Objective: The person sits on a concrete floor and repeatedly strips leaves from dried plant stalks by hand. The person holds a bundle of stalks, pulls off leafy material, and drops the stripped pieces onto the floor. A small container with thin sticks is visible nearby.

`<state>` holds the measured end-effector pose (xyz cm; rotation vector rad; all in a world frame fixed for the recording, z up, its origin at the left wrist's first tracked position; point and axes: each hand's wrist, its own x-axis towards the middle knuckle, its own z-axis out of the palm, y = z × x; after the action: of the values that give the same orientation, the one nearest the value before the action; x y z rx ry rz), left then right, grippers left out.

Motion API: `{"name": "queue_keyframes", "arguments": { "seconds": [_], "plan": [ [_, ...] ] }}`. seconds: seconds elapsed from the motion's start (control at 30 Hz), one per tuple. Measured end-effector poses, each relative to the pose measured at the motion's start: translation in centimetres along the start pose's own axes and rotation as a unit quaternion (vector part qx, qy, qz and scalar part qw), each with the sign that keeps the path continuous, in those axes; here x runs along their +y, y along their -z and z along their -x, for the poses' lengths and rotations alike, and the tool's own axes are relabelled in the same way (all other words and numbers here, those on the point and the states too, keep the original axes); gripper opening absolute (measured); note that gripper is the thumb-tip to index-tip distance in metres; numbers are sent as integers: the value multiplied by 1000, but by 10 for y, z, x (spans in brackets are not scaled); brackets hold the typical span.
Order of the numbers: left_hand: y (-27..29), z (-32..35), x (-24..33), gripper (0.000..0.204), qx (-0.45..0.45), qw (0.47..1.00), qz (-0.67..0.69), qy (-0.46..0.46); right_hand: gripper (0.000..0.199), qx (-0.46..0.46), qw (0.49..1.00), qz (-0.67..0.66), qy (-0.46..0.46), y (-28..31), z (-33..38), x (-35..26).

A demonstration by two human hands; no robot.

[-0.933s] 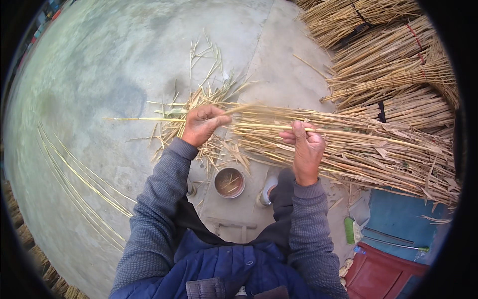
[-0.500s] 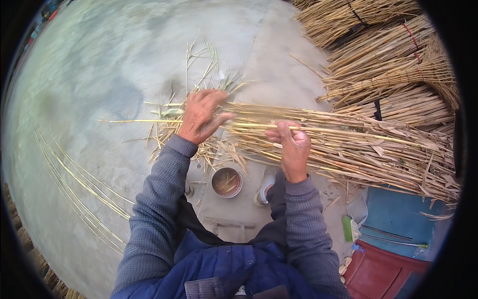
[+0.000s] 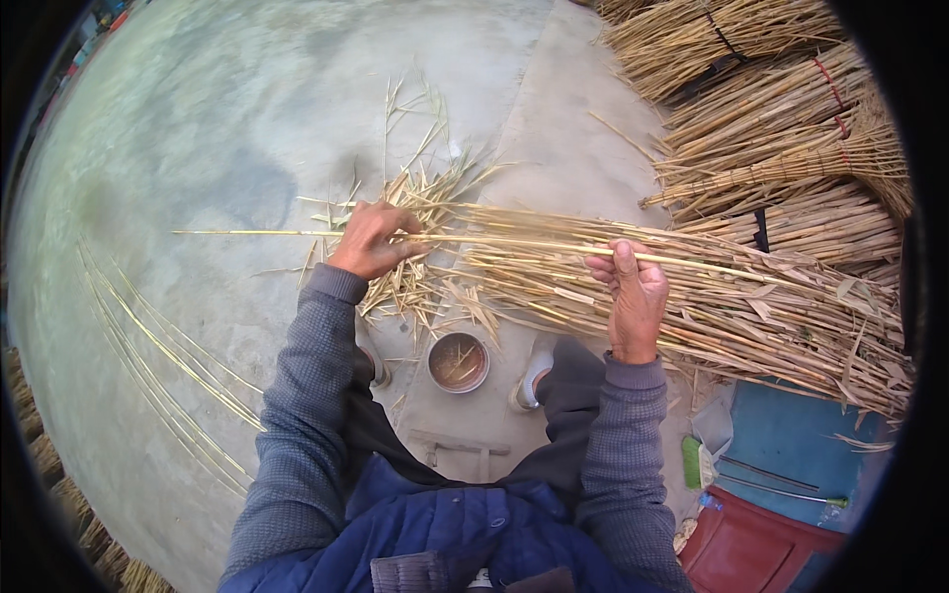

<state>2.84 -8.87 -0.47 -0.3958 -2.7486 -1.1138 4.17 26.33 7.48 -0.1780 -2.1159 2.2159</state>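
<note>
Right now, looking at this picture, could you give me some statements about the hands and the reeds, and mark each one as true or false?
1. Both hands hold one long thin reed stalk. True.
2. The left hand rests on the small round bowl. False: the bowl stands on the ground between the feet, untouched.
3. Tied reed bundles lie at the upper right. True.
4. The right hand holds the green object. False: it grips the stalk; the green object lies beside the blue mat.
5. Peeled stalks lie on the ground at the left. True.
</note>
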Motion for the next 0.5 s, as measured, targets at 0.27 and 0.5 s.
{"name": "queue_keyframes", "arguments": {
  "seconds": [0.27, 0.5],
  "plan": [
    [-22, -27, 40, 28, -225, 901, 345, 135, 26, -91, 995, -1, 37, -6, 7, 2],
    [-17, -27, 31, 22, -131, 849, 453, 240, 15, -138, 986, 42, 80, 3, 7, 5]
  ]
}}
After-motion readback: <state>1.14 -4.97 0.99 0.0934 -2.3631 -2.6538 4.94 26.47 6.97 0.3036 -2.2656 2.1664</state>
